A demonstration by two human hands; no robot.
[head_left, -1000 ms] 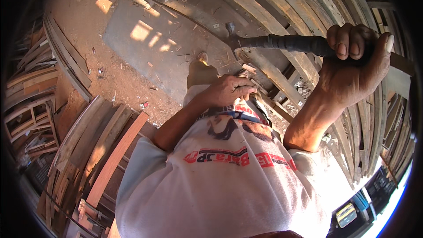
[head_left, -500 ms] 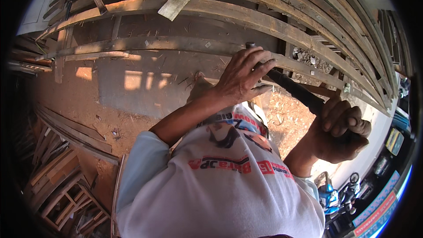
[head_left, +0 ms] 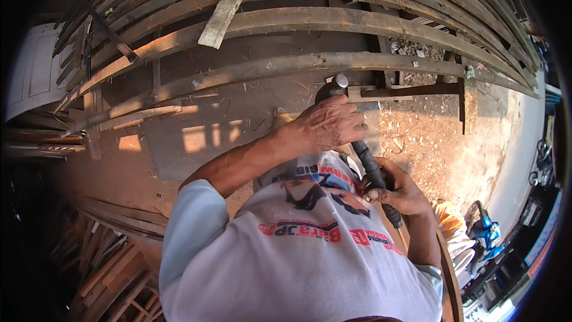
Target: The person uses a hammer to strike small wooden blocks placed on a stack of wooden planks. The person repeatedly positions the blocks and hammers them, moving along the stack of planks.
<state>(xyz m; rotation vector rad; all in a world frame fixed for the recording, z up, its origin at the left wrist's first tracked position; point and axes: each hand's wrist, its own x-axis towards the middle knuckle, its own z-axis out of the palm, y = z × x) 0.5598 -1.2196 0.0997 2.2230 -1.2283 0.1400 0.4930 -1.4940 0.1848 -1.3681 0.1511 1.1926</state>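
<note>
A hammer with a black grip lies slantwise in front of my shirt, its bright round face up at the far end. My left hand is closed over it just below the head, the fingers curled around it. Lower down, my right hand grips the handle, thumb on top. The handle's butt sticks out past the right thumb. Part of the head is hidden under my left hand.
Long wooden beams run across ahead of me, with a short pale board lying over them. A wooden frame piece stands at the right. Timber scraps are piled at lower left. A blue motorbike is at right.
My right hand has moved in toward my body and down, swinging the hammer to a steeper slant. The bright hammer face has come into view above my left hand. My view has shifted.
</note>
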